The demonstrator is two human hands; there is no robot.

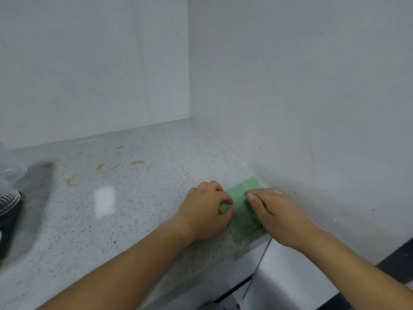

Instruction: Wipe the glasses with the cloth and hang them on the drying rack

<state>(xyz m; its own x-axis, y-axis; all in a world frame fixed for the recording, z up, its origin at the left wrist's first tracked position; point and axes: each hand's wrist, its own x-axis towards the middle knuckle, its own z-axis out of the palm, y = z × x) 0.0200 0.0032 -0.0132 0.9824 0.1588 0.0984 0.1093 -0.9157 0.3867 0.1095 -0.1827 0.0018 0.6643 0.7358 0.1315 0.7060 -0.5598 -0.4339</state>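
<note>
- Left hand (205, 209) has its fingers curled in, with thumb and fingertips pinching the cloth's (242, 212) left edge.
- Right hand (276, 214) lies flat-ish on the right side of the cloth, fingers pretty much straight and pointing left, pressing down instead of grabbing. One fingertip (249, 196) sits right on the green.
- So both hands are on the cloth at once, pretty close together, with a strip of green showing between them.
- The cloth is small and green, lying flat on the counter (134, 198). It's near the front edge and tucked up by the right wall (312, 108).
- The counter is pale speckled stone with a few brownish stains (100, 167) further back on the left, plus a bright patch of glare in the middle.
- Way over at the left edge, well apart from the hands, there's a clear thing (12, 173). It could be glassware, but it's too blurred to call.
- Just below that is a dark thing (9, 211) with a ribbed shiny top, cut off by the frame, so no idea what it is.
- Under the counter edge by the right arm there's a pale cabinet (290, 276) front.
</note>
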